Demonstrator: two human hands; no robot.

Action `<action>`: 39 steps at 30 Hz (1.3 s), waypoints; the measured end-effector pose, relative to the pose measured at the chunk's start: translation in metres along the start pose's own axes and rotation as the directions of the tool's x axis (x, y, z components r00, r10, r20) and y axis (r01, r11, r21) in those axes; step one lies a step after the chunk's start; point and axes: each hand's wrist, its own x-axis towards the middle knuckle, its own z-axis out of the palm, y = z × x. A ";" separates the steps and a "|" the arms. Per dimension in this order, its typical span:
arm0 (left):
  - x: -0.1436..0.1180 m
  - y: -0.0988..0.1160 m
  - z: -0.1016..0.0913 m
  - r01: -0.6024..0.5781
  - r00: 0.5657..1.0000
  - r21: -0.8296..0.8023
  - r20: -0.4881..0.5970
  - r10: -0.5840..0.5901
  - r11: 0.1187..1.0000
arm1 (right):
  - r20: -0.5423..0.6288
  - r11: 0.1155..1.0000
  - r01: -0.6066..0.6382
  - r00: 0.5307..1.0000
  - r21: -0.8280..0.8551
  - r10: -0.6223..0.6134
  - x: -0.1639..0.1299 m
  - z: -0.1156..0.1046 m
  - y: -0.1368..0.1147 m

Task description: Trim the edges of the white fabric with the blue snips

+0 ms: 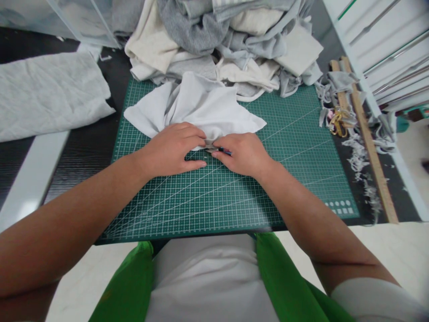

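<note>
Fingers (226, 140) of the right hand (246, 154), closed on a small blue-handled metal tool (225, 151), partly hidden by the grip. Opposite, the left hand (172, 150), with fingertips (197, 133) bent onto the near edge of a white cloth (208, 103) and thumb (196, 165) spread apart; impossible to tell whether pinching it. Beneath both, a green gridded cutting mat (197, 201), with the cloth rumpled across it. Beyond, a heap of grey and cream fabric pieces (201, 40); to the left, folded pale-grey fabric (50, 94); to the right, wooden strips (373, 154), gold-coloured scissor handles (339, 126) and shredded fabric scraps (357, 154).
</note>
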 end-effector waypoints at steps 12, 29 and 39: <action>-0.001 0.000 0.000 0.000 1.000 0.013 -0.004 0.000 1.000 | 0.039 0.998 -0.035 0.999 -0.055 0.037 0.001 -0.004 -0.005; -0.003 0.001 0.001 -0.005 1.000 0.029 -0.018 0.006 1.000 | -0.096 0.940 -0.339 0.938 -0.033 0.334 0.005 0.004 0.006; -0.005 0.001 0.000 -0.053 0.998 0.098 -0.019 0.055 0.994 | -0.021 0.899 -0.426 0.902 0.102 0.431 0.000 -0.014 0.028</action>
